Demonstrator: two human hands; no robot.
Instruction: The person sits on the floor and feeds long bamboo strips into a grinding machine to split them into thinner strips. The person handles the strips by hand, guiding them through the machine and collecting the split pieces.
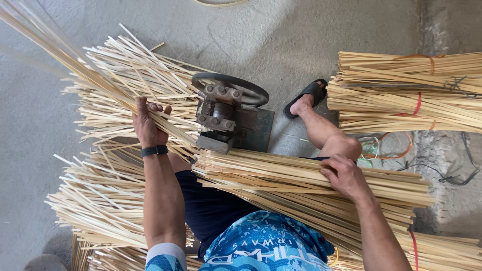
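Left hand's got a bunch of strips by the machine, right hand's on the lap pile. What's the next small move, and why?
Probably draw a few strips from the lap bundle with the right hand toward the metal machine. The left hand grips strips slanting away on the machine's far side, and the bundle's ends lie right beside it.

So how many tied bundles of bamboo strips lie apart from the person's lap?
1: the tied bundle at upper right, beyond the sandalled foot. Loose strips lie left; more may be hidden.
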